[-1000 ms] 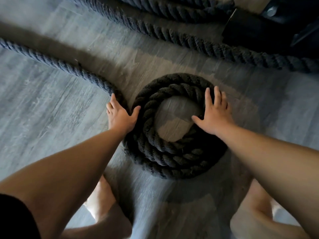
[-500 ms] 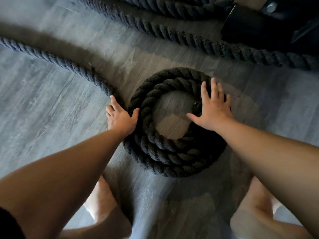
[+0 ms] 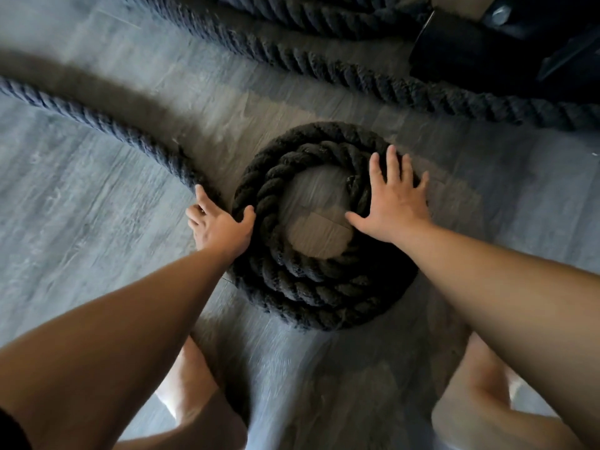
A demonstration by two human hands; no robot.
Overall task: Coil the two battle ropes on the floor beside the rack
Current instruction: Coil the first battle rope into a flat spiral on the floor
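A thick dark battle rope lies in a round coil (image 3: 311, 287) on the grey floor in front of me, with a bare patch of floor in its middle. Its loose tail (image 3: 97, 121) runs off to the upper left. My left hand (image 3: 220, 225) rests against the coil's left outer side where the tail joins, thumb on the coil, fingers partly hidden. My right hand (image 3: 394, 199) lies flat with spread fingers on the coil's right side. A second rope (image 3: 373, 79) stretches across the floor behind the coil.
A black rack base (image 3: 506, 50) stands at the upper right, with more rope (image 3: 324, 14) bunched beside it at the top. My bare knees (image 3: 201, 417) are at the bottom edge. The grey wood-look floor (image 3: 81, 222) spreads to the left.
My right hand has slid further over the coil's right side, fingers spreading wider. The left hand stays at the coil's left side, and the tail has drawn a little closer.
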